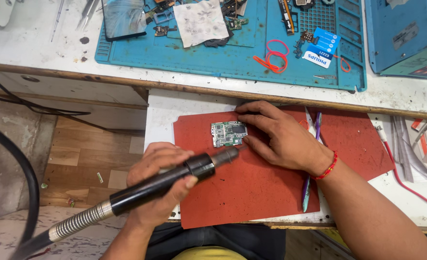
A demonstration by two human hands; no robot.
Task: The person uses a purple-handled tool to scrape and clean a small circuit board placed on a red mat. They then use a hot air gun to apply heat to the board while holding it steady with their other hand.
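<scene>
Left hand (158, 180) closed round black hot-air handpiece (175, 178); right hand (278, 137), fingers spread, steadying green circuit board (228, 133) on red mat (252, 188).

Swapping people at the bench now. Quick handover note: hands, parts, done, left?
Left hand: closed around the black hot-air handpiece, nozzle aimed at the circuit board.
Right hand: fingers pin the board's right edge flat on the red mat.
Purple tweezers lie on the mat beside the right wrist.
Done: board placed, nozzle lined up.
Left: can't tell if anything's been heated or lifted.
</scene>
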